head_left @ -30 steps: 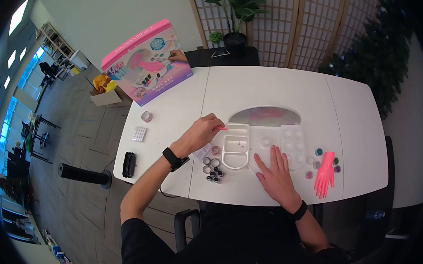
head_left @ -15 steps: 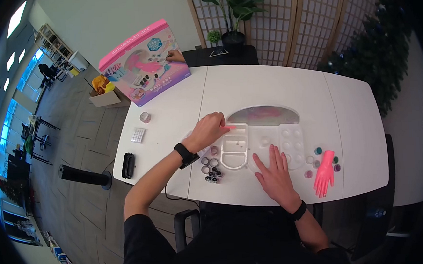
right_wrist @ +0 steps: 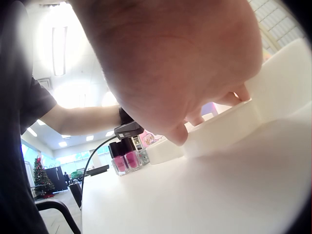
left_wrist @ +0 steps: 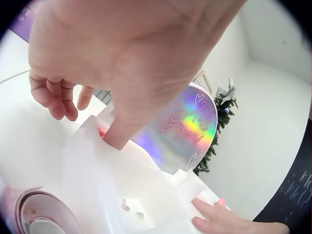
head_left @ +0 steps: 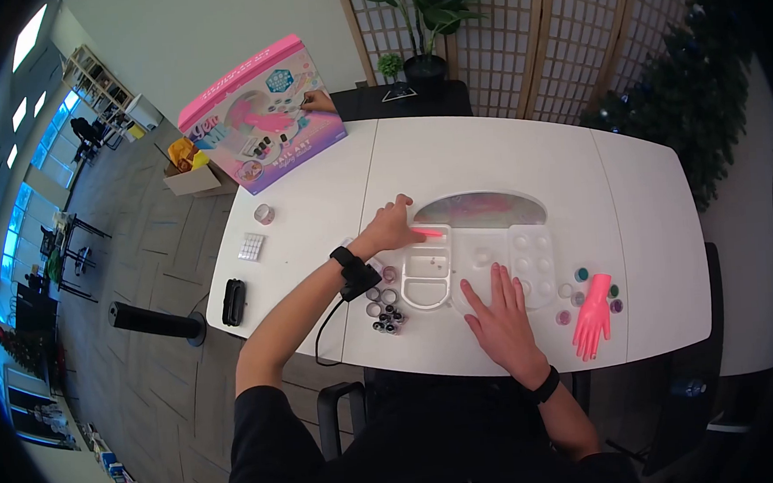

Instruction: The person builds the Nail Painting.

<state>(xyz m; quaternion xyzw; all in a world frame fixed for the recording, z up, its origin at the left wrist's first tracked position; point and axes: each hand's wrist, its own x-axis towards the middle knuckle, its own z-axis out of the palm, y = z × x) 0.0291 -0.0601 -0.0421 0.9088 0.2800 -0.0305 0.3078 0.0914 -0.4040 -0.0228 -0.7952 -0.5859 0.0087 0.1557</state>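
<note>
My left hand [head_left: 387,226] is at the upper compartment of a white three-part tray [head_left: 450,277], its fingers loosely apart. A small pink stick [head_left: 428,232] lies in that compartment, beside the thumb. In the left wrist view the thumb reaches down over the tray wall, hiding most of the stick. Tiny gems [left_wrist: 127,206] sit in the middle compartment. My right hand [head_left: 502,318] rests with straight fingers on the white base [head_left: 467,252], which has a row of round wells. A shiny half-round mirror [head_left: 482,209] stands behind the base.
Dark-capped nail polish bottles [head_left: 389,319] and small jars [head_left: 373,302] stand left of the tray. To the right lies a pink model hand [head_left: 594,317] among several little pots [head_left: 581,275]. A nail art box [head_left: 264,116] stands at the back left, a black case [head_left: 234,302] at the left edge.
My left hand has moved rightward with the pink stick to the tray and loosened its fingers, leaving the stick in the upper compartment. The right hand has stayed in place.
</note>
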